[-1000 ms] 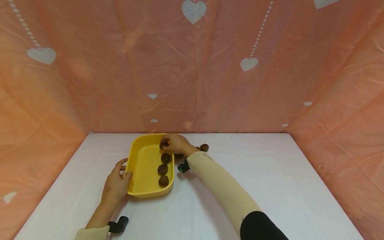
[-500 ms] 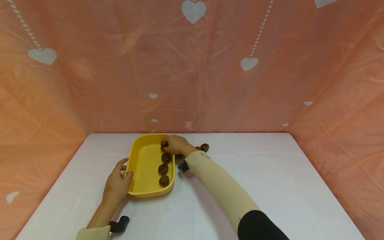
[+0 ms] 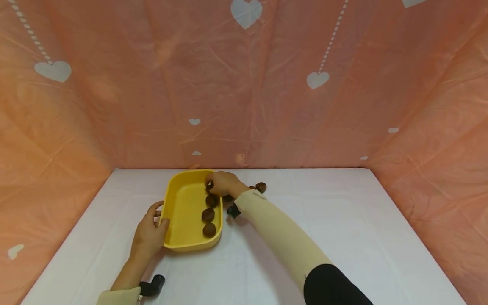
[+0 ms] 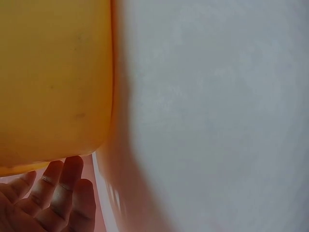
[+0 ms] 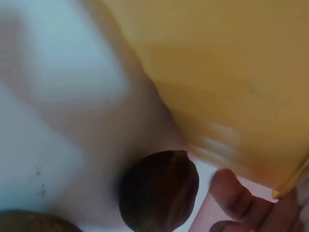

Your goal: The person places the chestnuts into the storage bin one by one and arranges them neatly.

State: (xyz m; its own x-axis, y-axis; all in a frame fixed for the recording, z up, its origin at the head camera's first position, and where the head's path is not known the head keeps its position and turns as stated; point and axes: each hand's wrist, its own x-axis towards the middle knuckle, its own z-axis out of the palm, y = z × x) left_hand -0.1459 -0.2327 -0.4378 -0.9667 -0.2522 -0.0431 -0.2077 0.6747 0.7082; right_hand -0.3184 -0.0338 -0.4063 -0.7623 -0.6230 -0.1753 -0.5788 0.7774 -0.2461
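Note:
A yellow tray (image 3: 183, 246) stands on the white table, with brown chestnuts lined up along its right inner side, among them one chestnut (image 3: 208, 214) near the middle. My left hand (image 3: 148, 237) holds the tray's left rim, its thumb over the edge; in the left wrist view its fingers (image 4: 67, 186) lie by the outer wall. At the far right corner my right hand (image 3: 225, 184) pinches a chestnut (image 3: 209, 189), partly hidden by the fingers, just inside the tray. In the right wrist view a loose chestnut (image 5: 159, 191) lies outside the wall.
More chestnuts (image 3: 261, 187) lie on the table right of the tray, partly hidden behind the right wrist. Orange cloth (image 3: 244, 106) with pale hearts hangs behind and at both sides. The white tabletop (image 3: 343, 220) extends to the right.
My right hand has lowered the pinched chestnut slightly toward the end of the row and a little to the right. The left hand stays at the tray's rim.

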